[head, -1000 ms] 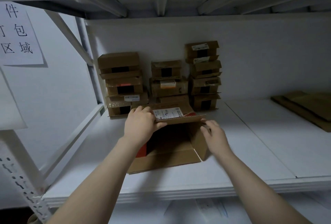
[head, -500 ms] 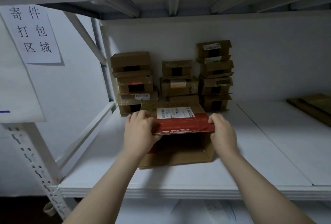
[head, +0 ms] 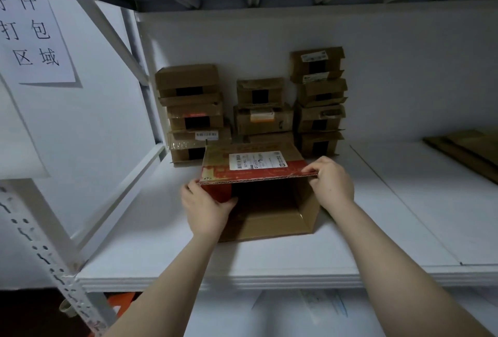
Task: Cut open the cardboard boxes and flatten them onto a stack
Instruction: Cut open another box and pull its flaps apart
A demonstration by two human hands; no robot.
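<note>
An opened cardboard box lies on its side on the white shelf, its open end facing me. Its top panel is red-printed and carries a white shipping label. My left hand grips the box's left wall, thumb inside the opening. My right hand pinches the right front corner of the top panel. Flattened cardboard lies in a low pile at the far right of the shelf.
Three stacks of small taped cardboard boxes stand against the back wall behind the open box. A paper sign hangs on the left upright. A slanted white shelf brace runs along the left side.
My left hand has slid from the top panel's edge down onto the box's left wall. The top panel has lifted to about level, and the opening now faces me squarely.
</note>
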